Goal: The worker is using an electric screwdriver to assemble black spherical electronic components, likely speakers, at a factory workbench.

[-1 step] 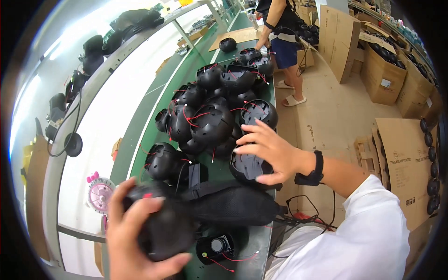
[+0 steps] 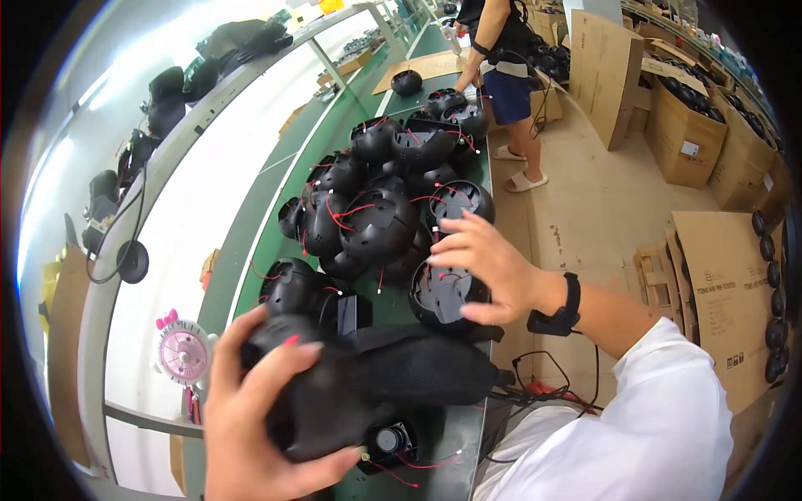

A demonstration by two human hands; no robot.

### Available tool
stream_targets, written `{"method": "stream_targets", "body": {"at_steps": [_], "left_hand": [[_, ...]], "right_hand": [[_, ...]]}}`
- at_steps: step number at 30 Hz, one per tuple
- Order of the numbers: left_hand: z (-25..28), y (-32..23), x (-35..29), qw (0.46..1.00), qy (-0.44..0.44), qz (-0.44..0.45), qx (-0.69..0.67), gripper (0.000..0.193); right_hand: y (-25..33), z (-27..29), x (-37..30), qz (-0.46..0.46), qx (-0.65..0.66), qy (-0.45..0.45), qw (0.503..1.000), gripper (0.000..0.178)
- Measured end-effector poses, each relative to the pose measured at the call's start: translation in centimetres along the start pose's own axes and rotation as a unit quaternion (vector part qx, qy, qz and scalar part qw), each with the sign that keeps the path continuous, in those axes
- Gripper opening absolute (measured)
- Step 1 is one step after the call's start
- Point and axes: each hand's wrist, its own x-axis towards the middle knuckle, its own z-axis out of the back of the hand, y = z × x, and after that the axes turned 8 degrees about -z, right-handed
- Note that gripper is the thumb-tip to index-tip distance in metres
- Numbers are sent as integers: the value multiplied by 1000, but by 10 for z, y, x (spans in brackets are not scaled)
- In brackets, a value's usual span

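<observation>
My left hand [image 2: 259,401] grips a round black plastic shell [image 2: 322,401], its fingers and thumb wrapped around the sides. A red spot shows by the fingertips. To the right, my right hand [image 2: 493,271] hovers with spread fingers and nothing in it, over an open black shell [image 2: 447,296] at the bench edge. Between the hands lies a black mesh-covered bag [image 2: 430,363]. A heap of similar black shells [image 2: 380,221] with red wires covers the bench beyond. Close in front, a speaker unit [image 2: 391,438] with red leads rests beside the held shell.
The long green bench [image 2: 276,200] runs away from me. A person [image 2: 505,75] stands at its far right. Cardboard boxes [image 2: 685,125] line the right side, and cables [image 2: 551,384] hang by the bench edge. A pink fan [image 2: 184,355] stands at left.
My left hand has moved slightly right with the black shell, covering part of the speaker unit. The right hand has shifted a little to the right, still spread.
</observation>
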Motion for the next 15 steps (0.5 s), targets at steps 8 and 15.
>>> {"method": "stream_targets", "body": {"at_steps": [8,15], "left_hand": [[-75,18,203,984,-79,-124,-97,81],[-176,70,294,995,10,-55,-84,85]], "right_hand": [[-79,17,-24,-247,222,-192,923,81],[-98,17,-26,-263,171,-105,944,122]]}}
